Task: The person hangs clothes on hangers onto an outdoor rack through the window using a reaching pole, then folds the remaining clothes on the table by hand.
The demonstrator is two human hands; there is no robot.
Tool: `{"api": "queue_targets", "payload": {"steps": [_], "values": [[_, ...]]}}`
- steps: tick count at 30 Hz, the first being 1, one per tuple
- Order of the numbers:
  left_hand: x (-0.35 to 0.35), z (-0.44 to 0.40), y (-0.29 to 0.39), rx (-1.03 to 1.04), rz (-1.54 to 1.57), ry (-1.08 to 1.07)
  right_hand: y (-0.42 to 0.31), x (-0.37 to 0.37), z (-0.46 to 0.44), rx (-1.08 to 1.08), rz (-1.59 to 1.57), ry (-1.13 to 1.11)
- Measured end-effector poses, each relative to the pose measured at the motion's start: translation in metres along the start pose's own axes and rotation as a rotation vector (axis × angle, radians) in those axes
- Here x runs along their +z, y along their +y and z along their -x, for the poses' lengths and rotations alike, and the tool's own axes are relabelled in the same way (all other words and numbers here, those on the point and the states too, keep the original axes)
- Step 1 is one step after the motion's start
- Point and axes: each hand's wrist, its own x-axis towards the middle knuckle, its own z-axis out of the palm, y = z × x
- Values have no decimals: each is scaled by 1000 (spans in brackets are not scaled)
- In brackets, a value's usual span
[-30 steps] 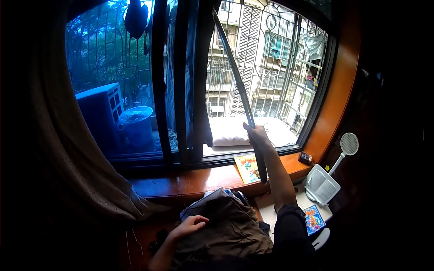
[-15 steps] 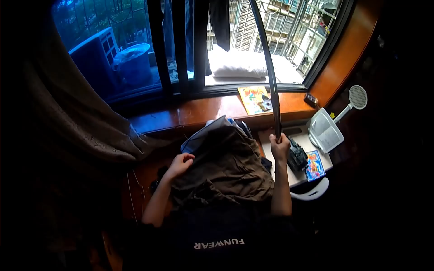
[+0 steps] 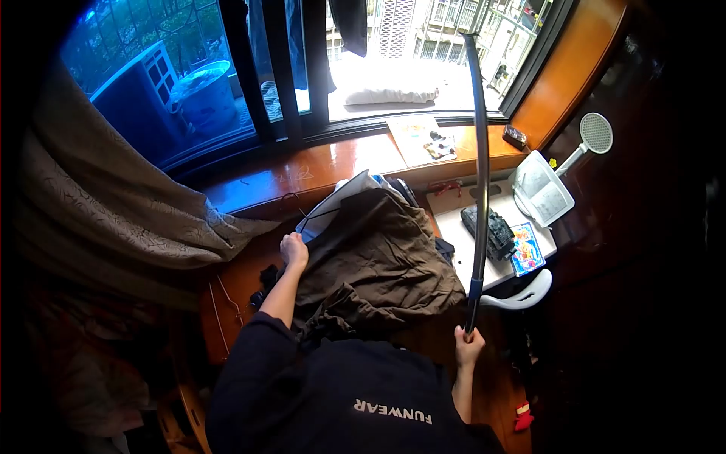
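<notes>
My right hand point(image 3: 470, 346) is wrapped round the lower end of a long dark clothes pole point(image 3: 482, 181). The pole rises past the desk toward the window, and a small forked tip shows at its top. My left hand point(image 3: 295, 250) is closed at the left edge of the pile, on a thin dark clothes hanger point(image 3: 305, 217) whose hook points up toward the sill; the fingers partly hide the grip. Beside that hand a brown garment point(image 3: 386, 250) is spread over other clothes, with a pale blue-grey piece point(image 3: 338, 203) showing beneath it.
Along the window runs a wooden sill point(image 3: 355, 161) with a picture book point(image 3: 420, 142). To the right, a small desk point(image 3: 448, 208) holds a dark toy vehicle point(image 3: 490, 233), a colourful booklet point(image 3: 527, 248) and a white lamp point(image 3: 543, 189). A white chair back point(image 3: 522, 293) adjoins it. A curtain point(image 3: 136, 181) hangs left.
My right hand has moved down toward me with the pole, whose forked tip is now visible. My left hand has moved up to the hanger and closed. The view has shifted.
</notes>
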Motion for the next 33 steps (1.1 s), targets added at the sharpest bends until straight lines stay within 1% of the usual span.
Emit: {"api": "queue_targets", "payload": {"steps": [2,3,4,5,6,9,10,12,13,15,16,17,18,20,22,23,26,27,30,31,32,33], "values": [[-17,-1,6,135,246,119,13,1,6,18,-55,19],[-28,-5,18,141,249,127,23,3,8,57,-98,22],[-48,-8,40,208,290,209,29,7,6,94,-144,25],[-65,-10,61,273,330,290,19,10,6,139,-245,0],[-78,-17,79,340,344,337,14,16,3,131,-252,4],[-136,-36,153,527,346,460,10,31,-19,9,-252,-60],[-158,-45,179,601,348,522,18,37,-29,-78,-237,-65],[-200,-66,224,678,364,583,1,40,-37,-101,-262,-84],[-220,-77,248,711,375,631,-2,44,-43,-178,-192,-34],[-256,-96,286,779,386,704,6,52,-47,-68,-146,-67],[-272,-106,304,812,393,734,-5,49,-46,-36,-143,-133],[-288,-112,320,873,421,766,-10,50,-43,-46,-287,-166],[-302,-118,335,906,378,802,-5,51,-44,-68,-303,-159],[-323,-130,359,940,300,854,7,53,-38,-19,-236,-209],[-336,-146,379,980,276,908,34,57,-36,19,-263,-235],[-341,-151,389,1013,251,946,29,57,-37,-51,-193,-165],[-356,-153,413,1048,245,972,31,64,-43,-52,-261,-123],[-359,-154,421,1037,216,984,36,64,-47,-77,-217,-126],[-370,-150,439,1053,212,997,62,77,-62,-91,-236,-83],[-371,-149,443,1056,210,1007,53,74,-67,-149,-172,-65],[-373,-149,446,1060,213,1000,54,76,-74,-155,-178,-65],[-374,-148,450,1063,216,992,55,78,-81,-209,-149,-66]]}}
